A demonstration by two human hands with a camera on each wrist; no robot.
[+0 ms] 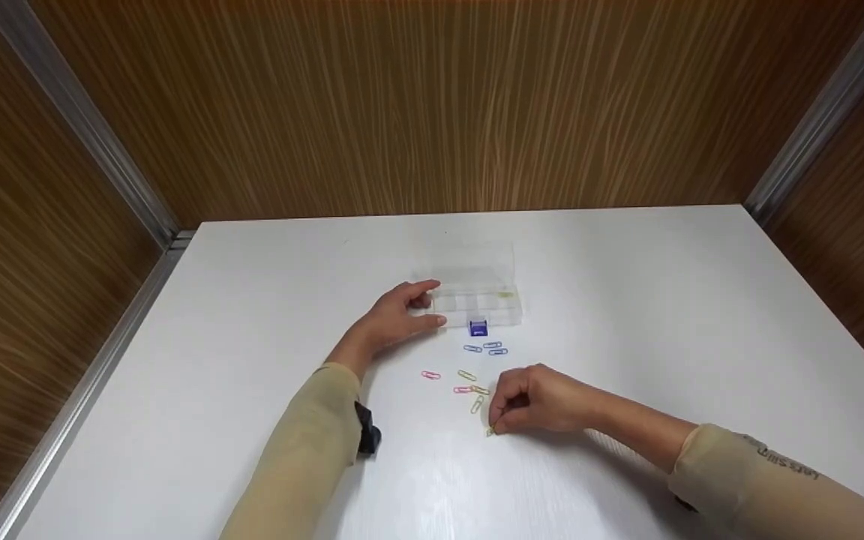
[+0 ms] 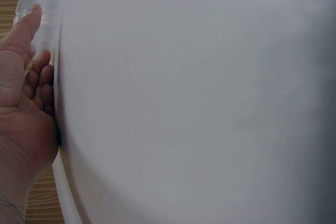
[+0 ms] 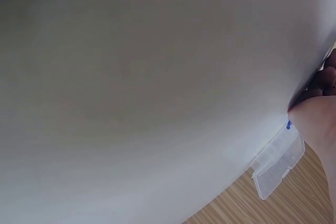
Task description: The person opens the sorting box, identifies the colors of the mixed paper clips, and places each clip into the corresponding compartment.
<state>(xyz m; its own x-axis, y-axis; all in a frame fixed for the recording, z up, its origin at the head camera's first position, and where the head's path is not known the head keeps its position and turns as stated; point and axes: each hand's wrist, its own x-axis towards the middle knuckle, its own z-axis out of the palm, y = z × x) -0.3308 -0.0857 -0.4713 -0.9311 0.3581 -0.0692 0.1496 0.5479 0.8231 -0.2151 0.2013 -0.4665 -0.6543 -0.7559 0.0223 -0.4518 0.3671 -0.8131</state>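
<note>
A clear plastic box (image 1: 456,319) with compartments stands with its lid (image 1: 473,259) folded back. My left hand (image 1: 400,313) holds its left end, thumb at the front corner and index finger along the rear edge. Something small and yellow (image 1: 505,295) lies in a right-hand compartment. Nearer me, my right hand (image 1: 544,399) pinches a yellow paper clip (image 1: 490,432) at the tabletop, mostly hidden by the fingertips. Left of that hand lie yellow paper clips (image 1: 478,405) and two pink paper clips (image 1: 430,375). Blue paper clips (image 1: 472,348) lie in front of the box.
A dark blue latch-like piece (image 1: 478,328) is at the box's front. The white table (image 1: 627,300) is bordered by wood-grain panels (image 1: 432,112) at the back and sides. A black wrist device (image 1: 367,431) sits at the left sleeve.
</note>
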